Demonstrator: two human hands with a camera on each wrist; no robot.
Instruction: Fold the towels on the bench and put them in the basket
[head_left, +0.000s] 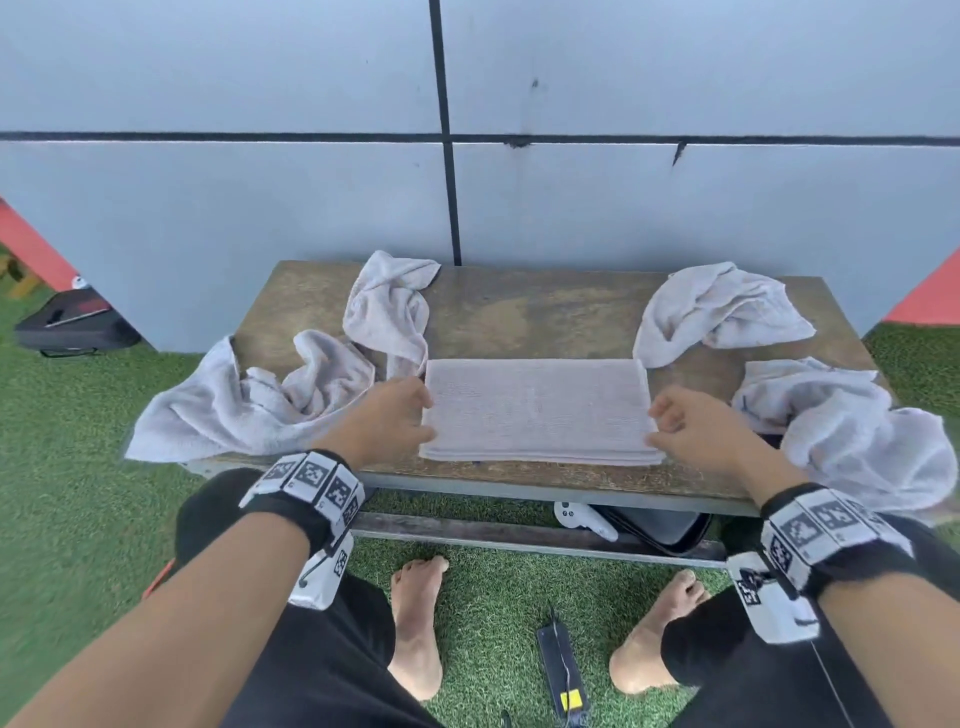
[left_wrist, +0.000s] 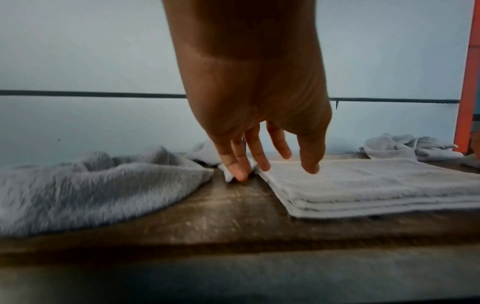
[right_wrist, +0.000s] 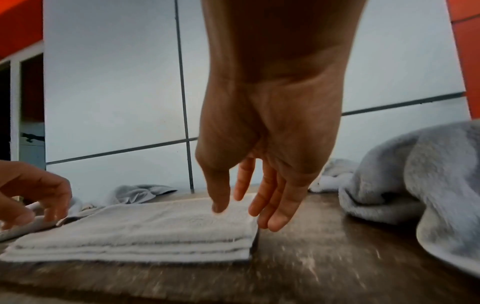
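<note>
- The folded towel (head_left: 537, 410) lies flat at the bench's (head_left: 519, 312) near middle, a soft, light, layered stack likely to splay unless gripped at both short ends.
- The left hand (head_left: 387, 421) and right hand (head_left: 691, 431) flank those ends, fingers loosely spread, holding nothing.
- Four crumpled towels (head_left: 722, 306) lie around it; no basket shows.

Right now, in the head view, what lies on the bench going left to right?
Crumpled towel hanging off the left edge → left hand → folded towel → right hand → crumpled towel at the right edge.
</note>
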